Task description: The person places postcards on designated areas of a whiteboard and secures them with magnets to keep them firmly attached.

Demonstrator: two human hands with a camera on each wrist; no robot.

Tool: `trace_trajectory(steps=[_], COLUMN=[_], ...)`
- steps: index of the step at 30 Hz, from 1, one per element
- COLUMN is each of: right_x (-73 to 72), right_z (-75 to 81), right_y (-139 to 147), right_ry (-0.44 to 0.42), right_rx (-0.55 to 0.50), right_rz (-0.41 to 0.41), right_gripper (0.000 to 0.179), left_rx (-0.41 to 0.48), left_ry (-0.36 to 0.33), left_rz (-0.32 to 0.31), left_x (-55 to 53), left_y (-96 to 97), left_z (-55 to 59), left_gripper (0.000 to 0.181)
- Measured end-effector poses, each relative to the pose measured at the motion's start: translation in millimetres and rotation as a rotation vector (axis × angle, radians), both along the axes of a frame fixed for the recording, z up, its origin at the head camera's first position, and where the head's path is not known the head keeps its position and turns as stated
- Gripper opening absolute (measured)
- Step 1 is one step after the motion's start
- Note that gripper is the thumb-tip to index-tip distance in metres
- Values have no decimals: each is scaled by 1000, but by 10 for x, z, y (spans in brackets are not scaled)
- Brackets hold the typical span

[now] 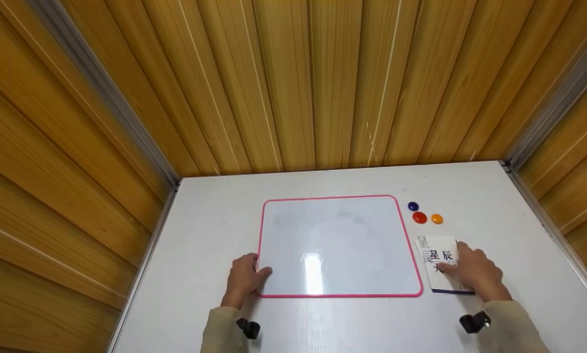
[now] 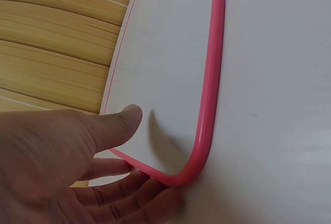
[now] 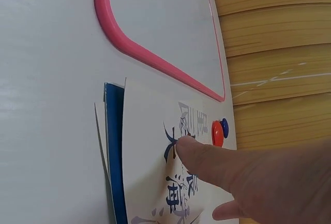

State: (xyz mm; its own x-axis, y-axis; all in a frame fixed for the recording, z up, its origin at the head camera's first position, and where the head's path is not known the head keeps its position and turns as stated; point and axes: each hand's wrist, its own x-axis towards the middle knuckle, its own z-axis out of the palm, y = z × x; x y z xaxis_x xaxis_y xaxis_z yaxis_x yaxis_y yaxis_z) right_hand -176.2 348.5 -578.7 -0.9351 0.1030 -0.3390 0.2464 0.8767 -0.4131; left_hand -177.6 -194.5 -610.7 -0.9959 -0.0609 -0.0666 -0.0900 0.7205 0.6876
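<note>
Pink around its rim, a whiteboard [image 1: 337, 235], held by its left edge, beside the near left corner, in the left hand [image 1: 244, 278]: fingers curled around the rim, thumb over the white face, pressing or only hovering, not possible to tell. At the right, a printed stack [image 1: 439, 281], gripped by the fingers of the right hand [image 1: 478, 272], with thumb upon the top sheet; booklet or loose cards, not clear. Just beside the right edge of the whiteboard, and resting on the bench [image 1: 200, 235]. Farther, beyond the stack: a blue disc [image 1: 413, 206], a red disc [image 1: 420, 217] and, rightmost, an orange disc [image 1: 437, 218]. At the far side, a wood-patterned wall [image 1: 288, 88].

By judgement, at an early stage. Done: taking hold with both hands. Left: everything after this grip, with the white face bare of writing, as far as visible, and all discs untouched.
</note>
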Motion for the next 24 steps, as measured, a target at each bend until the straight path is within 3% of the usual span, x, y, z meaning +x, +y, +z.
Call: trace_trajectory(steps=[8, 24], right_x=[6, -23], right_z=[-23, -55], right_y=[22, 30], right_ry=[8, 10], right_rx=[3, 10], right_rz=[-6, -14], right_gripper=[74, 65], left_rx=[-43, -34], left_ry=[8, 4], left_rz=[11, 21], left_x=[6, 9], left_y=[28, 28], left_z=[-14, -6], left_gripper=[47, 44])
